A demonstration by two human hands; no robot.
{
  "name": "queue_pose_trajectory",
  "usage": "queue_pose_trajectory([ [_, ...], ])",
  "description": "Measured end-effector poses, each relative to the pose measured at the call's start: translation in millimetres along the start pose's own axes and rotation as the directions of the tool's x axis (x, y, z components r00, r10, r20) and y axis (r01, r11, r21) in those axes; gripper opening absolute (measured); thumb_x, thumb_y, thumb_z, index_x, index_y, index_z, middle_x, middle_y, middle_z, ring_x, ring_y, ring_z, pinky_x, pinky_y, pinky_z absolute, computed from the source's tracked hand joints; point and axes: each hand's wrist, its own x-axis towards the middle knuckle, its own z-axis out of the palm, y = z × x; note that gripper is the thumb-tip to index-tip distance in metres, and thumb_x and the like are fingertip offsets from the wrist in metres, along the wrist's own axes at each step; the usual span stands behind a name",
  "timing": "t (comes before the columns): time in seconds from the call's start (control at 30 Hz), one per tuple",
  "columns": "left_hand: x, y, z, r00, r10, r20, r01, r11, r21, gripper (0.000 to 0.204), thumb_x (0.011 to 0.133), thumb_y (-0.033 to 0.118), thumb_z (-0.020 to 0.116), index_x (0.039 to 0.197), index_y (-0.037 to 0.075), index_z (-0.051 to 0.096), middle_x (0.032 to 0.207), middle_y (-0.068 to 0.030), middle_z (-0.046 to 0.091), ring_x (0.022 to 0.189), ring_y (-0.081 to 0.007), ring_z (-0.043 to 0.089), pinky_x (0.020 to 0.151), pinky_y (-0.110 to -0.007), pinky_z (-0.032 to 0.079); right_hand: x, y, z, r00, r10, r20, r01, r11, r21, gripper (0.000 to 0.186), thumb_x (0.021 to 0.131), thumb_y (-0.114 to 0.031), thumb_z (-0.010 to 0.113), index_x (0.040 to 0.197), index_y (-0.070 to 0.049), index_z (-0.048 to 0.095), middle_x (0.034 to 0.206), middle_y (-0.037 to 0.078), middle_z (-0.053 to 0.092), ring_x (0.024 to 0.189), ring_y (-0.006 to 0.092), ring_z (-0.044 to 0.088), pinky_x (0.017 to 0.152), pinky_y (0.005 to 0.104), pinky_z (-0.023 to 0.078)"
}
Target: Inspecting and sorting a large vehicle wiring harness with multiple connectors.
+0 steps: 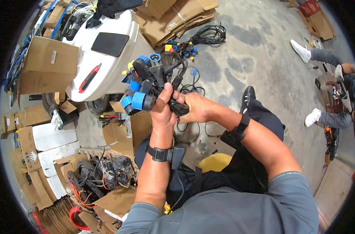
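A bundle of black cables with blue and black connectors (137, 101) is held up at the middle of my view. My left hand (163, 105) grips it from below, thumb up along the cables. My right hand (195, 106) is closed round the coiled black cable just beside it. Cable loops hang from the bundle toward the floor. Beyond it, on a white plastic surface (84, 58), lie a dark phone (110, 44) and a red-and-black cutting tool (90, 77). A cable coil with coloured connectors (206, 39) lies on the floor behind.
Flattened cardboard (173, 17) is stacked at the back. An open box (49, 64) stands at left; boxes and tangled wiring (107, 171) crowd the lower left. Another person's legs (323, 117) are at right. My knees flank a yellow round thing (214, 162).
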Motion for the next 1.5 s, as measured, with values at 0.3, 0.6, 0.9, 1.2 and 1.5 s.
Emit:
queue_pose_trajectory([
  [0.3, 0.9, 6.8, -6.1, 0.994, 0.091, -0.052, -0.08, 0.98, 0.184, 0.018, 0.086, 0.012, 0.069, 0.098, 0.002, 0.06, 0.069, -0.0036, 0.057, 0.058, -0.0138, 0.056, 0.052, -0.028, 0.051, -2.6, -29.3, -58.8, 0.983, -0.045, -0.18, 0.162, 0.678, 0.717, 0.066, 0.081, -0.009, 0.075, 0.136, 0.005, 0.04, 0.111, 0.013, 0.061, 0.096, 0.0157, 0.061, 0.084, 0.0307, 0.051],
  [0.6, -4.8, 2.7, 4.4, 0.998, -0.008, -0.056, 0.029, 0.924, 0.382, 0.022, 0.08, 0.009, 0.073, 0.097, 0.003, 0.062, 0.076, -0.0039, 0.061, 0.056, -0.0132, 0.058, 0.052, -0.026, 0.052, 4.5, -12.7, -57.7, 0.952, 0.042, -0.302, 0.188, 0.698, 0.691, 0.044, 0.086, -0.009, 0.07, 0.125, 0.002, 0.053, 0.101, 0.007, 0.064, 0.086, 0.0112, 0.062, 0.075, 0.0275, 0.054],
  [0.9, -7.1, -9.3, 13.7, 0.991, -0.129, -0.039, 0.127, 0.799, 0.587, 0.029, 0.072, 0.0, 0.071, 0.099, 0.004, 0.06, 0.076, -0.0045, 0.059, 0.054, -0.0146, 0.056, 0.05, -0.028, 0.048, -4.4, -22.0, -66.4, 0.913, -0.033, -0.407, 0.16, 0.946, 0.283, 0.027, 0.084, -0.012, 0.073, 0.107, -0.001, 0.065, 0.078, -0.004, 0.059, 0.067, 0.002, 0.047, 0.057, 0.0202, 0.039],
  [1.2, -10.1, -20.0, 8.1, 0.984, -0.161, -0.08, 0.175, 0.759, 0.627, 0.028, 0.072, 0.003, 0.071, 0.098, 0.003, 0.061, 0.078, -0.005, 0.061, 0.055, -0.0139, 0.056, 0.048, -0.026, 0.047, -11.8, -19.5, -76.1, 0.946, -0.058, -0.32, 0.141, 0.96, 0.242, 0.027, 0.081, -0.011, 0.074, 0.105, -0.002, 0.067, 0.073, -0.004, 0.058, 0.065, 0.0026, 0.047, 0.056, 0.0209, 0.039],
  [1.5, -8.5, -26.6, -14.8, 0.935, 0.185, 0.301, -0.346, 0.303, 0.888, 0.046, 0.078, 0.013, 0.074, 0.121, 0.009, 0.06, 0.102, -0.0044, 0.065, 0.094, -0.0173, 0.06, 0.075, -0.033, 0.053, -21.2, -24.1, -101.5, 0.936, -0.012, -0.351, 0.221, 0.795, 0.564, 0.035, 0.085, -0.023, 0.069, 0.113, -0.003, 0.064, 0.093, 0.005, 0.066, 0.064, 0.0052, 0.053, 0.058, 0.0201, 0.044],
])
